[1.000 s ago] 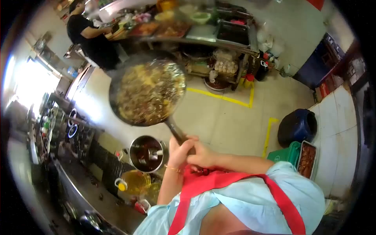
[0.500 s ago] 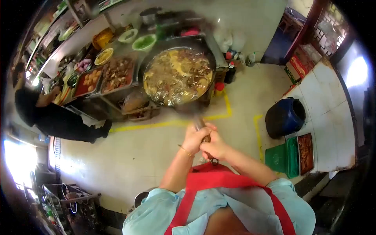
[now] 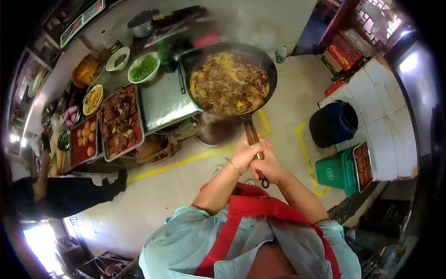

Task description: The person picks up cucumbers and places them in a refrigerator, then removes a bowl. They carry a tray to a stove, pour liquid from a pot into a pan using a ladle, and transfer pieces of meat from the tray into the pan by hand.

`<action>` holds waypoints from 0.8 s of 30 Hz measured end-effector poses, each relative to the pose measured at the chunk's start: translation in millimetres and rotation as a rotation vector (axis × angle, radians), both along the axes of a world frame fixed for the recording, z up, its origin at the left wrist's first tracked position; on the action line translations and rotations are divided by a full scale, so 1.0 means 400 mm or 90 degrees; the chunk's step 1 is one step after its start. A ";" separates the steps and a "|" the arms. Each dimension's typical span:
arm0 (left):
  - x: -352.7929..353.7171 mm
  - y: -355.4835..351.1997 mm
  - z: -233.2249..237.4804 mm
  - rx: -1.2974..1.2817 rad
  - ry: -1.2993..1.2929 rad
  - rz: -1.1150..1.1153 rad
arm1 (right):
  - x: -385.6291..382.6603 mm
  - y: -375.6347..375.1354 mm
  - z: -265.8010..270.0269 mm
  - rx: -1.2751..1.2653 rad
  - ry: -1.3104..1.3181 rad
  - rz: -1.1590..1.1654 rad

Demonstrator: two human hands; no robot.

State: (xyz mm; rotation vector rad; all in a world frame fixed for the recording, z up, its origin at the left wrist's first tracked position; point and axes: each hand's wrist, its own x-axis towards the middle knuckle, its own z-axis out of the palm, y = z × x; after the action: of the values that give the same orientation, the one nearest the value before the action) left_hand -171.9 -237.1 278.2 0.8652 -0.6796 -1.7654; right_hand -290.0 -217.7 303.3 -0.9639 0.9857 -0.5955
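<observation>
A large black wok is in front of me, filled with a steaming stew of browned chunks in yellowish, oily sauce. Its long wooden handle points back toward my chest and ends in a metal ring. My left hand, with a bracelet at the wrist, is wrapped round the handle. Just behind it, nearer the ring, my right hand grips the same handle. The wok overlaps the right end of the steel counter in this view.
To the left stand a tray of dark meat, a tray of eggs and a bowl of chopped greens. A person in dark clothes is at far left. A blue barrel and a green bin stand on the right.
The wok has moved right, away from the meat tray, and bare steel counter now shows between them. Both hands have gone with it, still on the handle. My view has turned.
</observation>
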 end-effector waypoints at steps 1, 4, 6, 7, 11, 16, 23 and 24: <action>0.024 -0.012 -0.009 0.000 -0.008 -0.020 | 0.029 -0.005 0.002 0.009 -0.015 -0.022; 0.066 -0.043 -0.027 0.022 0.032 -0.054 | 0.074 -0.023 0.012 0.035 -0.018 -0.060; 0.094 -0.062 -0.004 0.036 0.024 -0.068 | 0.099 -0.030 0.013 0.073 -0.003 -0.092; 0.103 -0.073 -0.008 0.042 0.030 -0.080 | 0.108 -0.033 0.009 0.090 -0.002 -0.109; 0.136 -0.110 -0.015 0.046 0.041 -0.114 | 0.143 -0.065 0.007 0.124 0.031 -0.141; 0.159 -0.139 -0.024 0.072 0.101 -0.150 | 0.182 -0.091 0.034 0.130 0.060 -0.176; 0.177 -0.169 -0.020 0.056 0.110 -0.159 | 0.208 -0.115 0.064 0.140 0.030 -0.191; 0.181 -0.173 -0.015 0.051 0.113 -0.159 | 0.211 -0.120 0.064 0.134 0.033 -0.183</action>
State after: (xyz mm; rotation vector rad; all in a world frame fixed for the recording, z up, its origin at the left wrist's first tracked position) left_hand -99.6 -306.4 272.1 0.6896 -0.6241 -2.0784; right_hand -205.7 -265.8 329.0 -0.6580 1.2186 -0.6916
